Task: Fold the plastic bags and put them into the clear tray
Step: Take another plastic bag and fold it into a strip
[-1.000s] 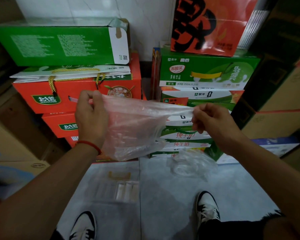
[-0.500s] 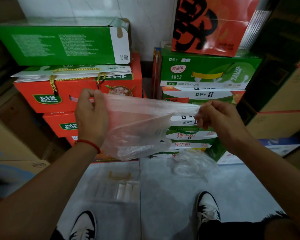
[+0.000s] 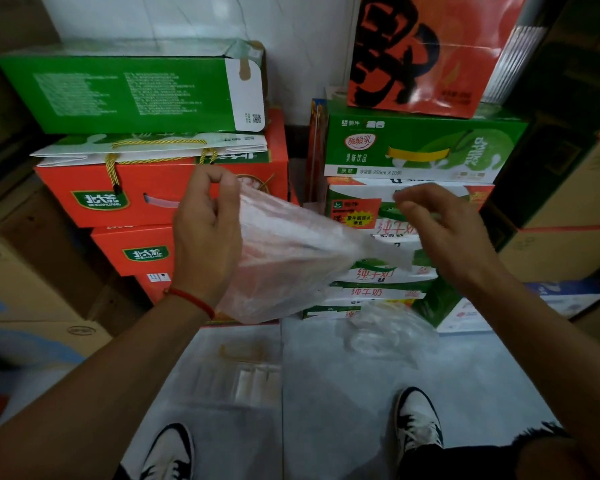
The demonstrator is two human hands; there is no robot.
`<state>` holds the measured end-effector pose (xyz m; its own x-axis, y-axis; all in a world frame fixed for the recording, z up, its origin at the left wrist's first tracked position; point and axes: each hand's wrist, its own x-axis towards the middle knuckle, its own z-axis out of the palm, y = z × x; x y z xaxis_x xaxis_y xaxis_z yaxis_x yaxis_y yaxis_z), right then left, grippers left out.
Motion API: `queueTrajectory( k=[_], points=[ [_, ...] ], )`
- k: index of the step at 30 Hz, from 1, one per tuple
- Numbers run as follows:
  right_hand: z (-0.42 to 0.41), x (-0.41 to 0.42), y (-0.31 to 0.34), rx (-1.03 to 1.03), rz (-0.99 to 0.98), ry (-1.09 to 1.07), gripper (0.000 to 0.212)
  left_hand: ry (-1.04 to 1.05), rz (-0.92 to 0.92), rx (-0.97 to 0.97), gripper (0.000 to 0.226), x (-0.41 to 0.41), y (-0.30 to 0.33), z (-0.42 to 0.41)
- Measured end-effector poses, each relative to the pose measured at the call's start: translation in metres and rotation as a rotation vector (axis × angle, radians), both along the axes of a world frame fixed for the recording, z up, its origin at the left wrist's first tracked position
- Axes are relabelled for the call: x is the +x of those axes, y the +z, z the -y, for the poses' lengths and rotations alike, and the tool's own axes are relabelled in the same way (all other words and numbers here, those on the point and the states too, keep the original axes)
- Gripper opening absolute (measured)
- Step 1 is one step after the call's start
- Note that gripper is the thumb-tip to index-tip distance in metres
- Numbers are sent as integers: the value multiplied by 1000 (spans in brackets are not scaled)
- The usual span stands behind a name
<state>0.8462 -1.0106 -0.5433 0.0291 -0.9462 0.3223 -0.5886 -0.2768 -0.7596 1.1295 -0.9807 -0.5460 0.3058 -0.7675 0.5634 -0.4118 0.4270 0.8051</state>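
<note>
Since half a second ago my right hand [image 3: 444,237] has let the bag's far edge slip: the plastic bag [image 3: 291,258] was stretched level between both hands then, and now its top edge slants down from my left hand [image 3: 205,237] toward the right, where it gathers into a narrow tail below my right fingers. My left hand grips the bag's upper corner, thumb and forefinger pinched on the film at the top, a red string bracelet [image 3: 191,299] at the wrist. My right hand is curled with the fingertips drawn together; I cannot tell whether it has any film between them, since the plastic is too sheer there. The bag hangs in the air above the clear tray [image 3: 246,372], which sits on the grey floor [image 3: 343,427] with a few pale folded pieces in its right compartments. Right of the tray, on the floor, lies a crumpled heap of clear bags [image 3: 388,334]. Beyond the tray stand stacked red cartons [image 3: 94,199] with a green box [image 3: 129,95] on top, and further right green milk cartons [image 3: 420,147]. Nearer me than the tray, my two black-and-white shoes [image 3: 418,420] are planted on the floor.
</note>
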Motion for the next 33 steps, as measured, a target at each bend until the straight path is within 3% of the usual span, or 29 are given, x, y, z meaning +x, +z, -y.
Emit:
queueTrajectory(
  k=[5, 8, 12, 17, 22, 26, 28, 31, 33],
  points=[
    [-18, 61, -1, 82, -98, 446, 50, -214, 275, -1, 15, -25, -3, -15],
    [-16, 72, -8, 231, 63, 561, 26, -217, 323, -3, 16, -20, -3, -13],
    [-7, 46, -10, 363, 198, 534, 24, -129, 237, 18, 17, 8, -2, -1],
    [-2, 7, -15, 491, 107, 479, 29, -101, 193, 50, 22, 30, -4, 6],
    [1, -9, -7, 366, -73, 375, 42, -167, 160, 76, 22, 13, -4, 2],
    [-6, 15, -6, 319, -65, 415, 48, -237, 139, 88, 20, -3, -4, 0],
    [-9, 36, -9, 351, -14, 498, 42, -289, 118, 117, 22, -10, -6, -2],
    [-9, 51, -12, 389, 59, 564, 16, -386, -40, 231, 24, -12, -5, -4],
    [-5, 47, -12, 400, 116, 538, 16, -424, -99, 384, 28, -4, -6, -3]
  ],
)
